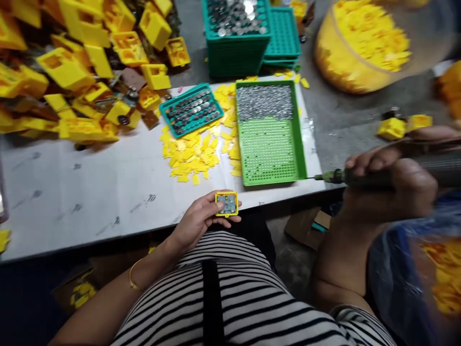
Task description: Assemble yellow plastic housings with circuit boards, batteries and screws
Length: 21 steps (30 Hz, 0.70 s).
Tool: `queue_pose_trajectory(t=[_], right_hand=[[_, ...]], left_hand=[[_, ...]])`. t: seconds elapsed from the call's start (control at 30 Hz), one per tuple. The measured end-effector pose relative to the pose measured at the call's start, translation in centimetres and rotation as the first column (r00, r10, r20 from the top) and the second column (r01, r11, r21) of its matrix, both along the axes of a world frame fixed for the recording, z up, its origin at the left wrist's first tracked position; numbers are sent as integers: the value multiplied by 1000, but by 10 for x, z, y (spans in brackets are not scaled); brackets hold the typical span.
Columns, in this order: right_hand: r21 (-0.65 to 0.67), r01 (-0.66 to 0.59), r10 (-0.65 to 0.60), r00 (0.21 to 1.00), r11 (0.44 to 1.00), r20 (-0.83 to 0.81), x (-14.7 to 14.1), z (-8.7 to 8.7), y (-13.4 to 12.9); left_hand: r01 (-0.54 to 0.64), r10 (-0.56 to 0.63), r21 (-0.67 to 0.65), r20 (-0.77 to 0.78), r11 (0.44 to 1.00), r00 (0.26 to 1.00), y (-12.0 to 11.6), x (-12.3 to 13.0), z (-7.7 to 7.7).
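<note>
Near the table's front edge, my left hand [201, 214] grips a small square yellow plastic casing [227, 213] with a grey circuit board inside, the thumb resting on the board. Off to the right, my right hand [392, 166] is wrapped round a dark electric screwdriver [374, 179], slightly blurred. Its thin bit points left at the lower right corner of a green tray [268, 180]; whether it touches the tray I cannot tell. Silver screws [265, 102] fill the tray's far part, and its near part has a grid of small holes.
A heap of yellow casings [65, 67] covers the back left. Loose yellow pieces [192, 156] lie around a teal tray [216, 117] of round metal parts. Stacked teal trays [236, 57] and a clear tub [355, 79] of yellow pieces stand behind. A blue bag [389, 269] sits at right.
</note>
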State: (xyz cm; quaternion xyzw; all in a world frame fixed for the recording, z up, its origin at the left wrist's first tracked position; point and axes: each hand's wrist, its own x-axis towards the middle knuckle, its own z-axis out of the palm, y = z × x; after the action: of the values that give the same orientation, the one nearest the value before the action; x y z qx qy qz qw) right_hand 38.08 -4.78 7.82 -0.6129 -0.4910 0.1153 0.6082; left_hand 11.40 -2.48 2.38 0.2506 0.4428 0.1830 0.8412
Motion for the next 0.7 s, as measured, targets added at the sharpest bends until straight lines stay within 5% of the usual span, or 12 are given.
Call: queue_pose_trajectory(t=[0.07, 0.17, 0.27, 0.53, 0.7], right_hand=[[83, 94, -90, 994, 992, -57, -11, 4, 3], [32, 143, -143, 990, 989, -4, -23, -3, 10], [-59, 112, -108, 992, 992, 68, -29, -17, 17], [-59, 69, -68, 998, 996, 12, -28, -41, 34], [40, 40, -41, 999, 998, 33, -25, -53, 40]], left_hand=[[76, -77, -48, -20, 996, 997, -3, 11, -1], [144, -147, -83, -28, 986, 989, -5, 27, -3], [165, -169, -100, -34, 981, 985, -5, 38, -5], [152, -156, -136, -19, 979, 988, -4, 41, -7], [144, -147, -136, -10, 980, 989, -3, 41, -6]])
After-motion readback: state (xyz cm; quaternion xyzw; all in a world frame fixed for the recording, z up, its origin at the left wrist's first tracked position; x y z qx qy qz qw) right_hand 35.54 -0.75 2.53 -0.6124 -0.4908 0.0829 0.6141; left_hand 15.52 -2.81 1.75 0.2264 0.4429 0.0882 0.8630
